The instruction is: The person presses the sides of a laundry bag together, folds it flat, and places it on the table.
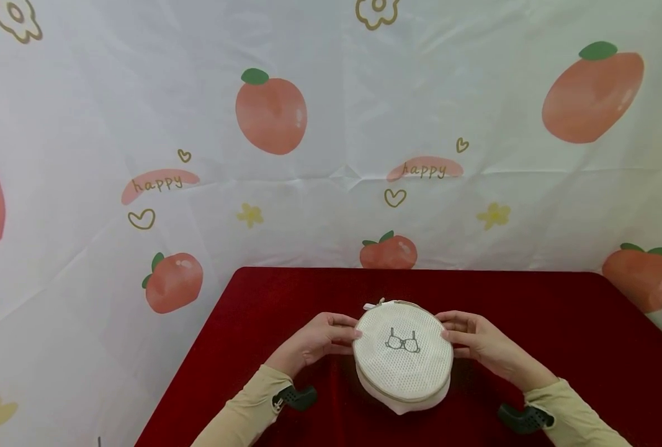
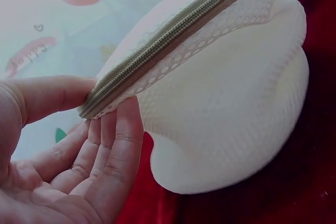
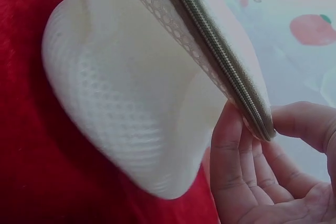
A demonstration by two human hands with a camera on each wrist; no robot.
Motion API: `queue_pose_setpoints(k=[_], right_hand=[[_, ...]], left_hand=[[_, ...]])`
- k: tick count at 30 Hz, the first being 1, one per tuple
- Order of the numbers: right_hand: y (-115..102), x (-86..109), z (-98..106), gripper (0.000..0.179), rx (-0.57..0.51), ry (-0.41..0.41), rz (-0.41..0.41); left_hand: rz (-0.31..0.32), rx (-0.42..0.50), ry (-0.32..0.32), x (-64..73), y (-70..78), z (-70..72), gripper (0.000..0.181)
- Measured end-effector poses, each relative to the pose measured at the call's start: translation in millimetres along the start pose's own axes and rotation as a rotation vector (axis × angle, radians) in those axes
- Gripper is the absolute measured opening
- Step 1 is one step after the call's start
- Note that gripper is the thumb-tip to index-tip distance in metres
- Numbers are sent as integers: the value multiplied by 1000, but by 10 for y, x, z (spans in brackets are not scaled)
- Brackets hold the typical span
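Observation:
Between both hands is a round mesh laundry bag [image 1: 403, 372], cream-white with a small bra drawing on its lid. My left hand [image 1: 322, 338] pinches its left rim, thumb on top and fingers beneath. On the opposite rim my right hand [image 1: 476, 340] pinches in the same way. A tan zipper [image 2: 173, 40] runs along the rim, closed where it shows; its pull tab sits at the far edge in the head view. Below the zipper the bag's soft mesh body [image 3: 121, 98] hangs down, creased and bulging. What may be inside cannot be made out.
A red cloth [image 1: 286, 298] covers the table under the bag. Behind it hangs a white backdrop [image 1: 319, 236] printed with peaches, hearts and flowers. A dark wrist mount [image 1: 299, 397] sits on the left sleeve, and another dark mount [image 1: 523, 419] on the right.

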State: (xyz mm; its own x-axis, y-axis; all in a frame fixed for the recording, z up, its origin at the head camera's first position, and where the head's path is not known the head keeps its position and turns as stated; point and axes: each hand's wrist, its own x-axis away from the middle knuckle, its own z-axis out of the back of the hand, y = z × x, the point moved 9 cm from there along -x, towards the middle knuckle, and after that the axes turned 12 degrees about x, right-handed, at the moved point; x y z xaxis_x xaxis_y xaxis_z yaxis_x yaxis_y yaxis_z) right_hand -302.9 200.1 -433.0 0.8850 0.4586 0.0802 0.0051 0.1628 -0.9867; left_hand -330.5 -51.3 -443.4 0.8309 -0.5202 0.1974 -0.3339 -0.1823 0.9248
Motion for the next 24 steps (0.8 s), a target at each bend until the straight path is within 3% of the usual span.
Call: queue_pose_setpoints(k=[10,24], right_hand=[[248,-58,5,44,14,6,-44],[437,-96,35,47,24,28,-91]], left_hand=[[19,-20,41,-82,-208,105,29],[37,-42,64,-144,-366,155,25]])
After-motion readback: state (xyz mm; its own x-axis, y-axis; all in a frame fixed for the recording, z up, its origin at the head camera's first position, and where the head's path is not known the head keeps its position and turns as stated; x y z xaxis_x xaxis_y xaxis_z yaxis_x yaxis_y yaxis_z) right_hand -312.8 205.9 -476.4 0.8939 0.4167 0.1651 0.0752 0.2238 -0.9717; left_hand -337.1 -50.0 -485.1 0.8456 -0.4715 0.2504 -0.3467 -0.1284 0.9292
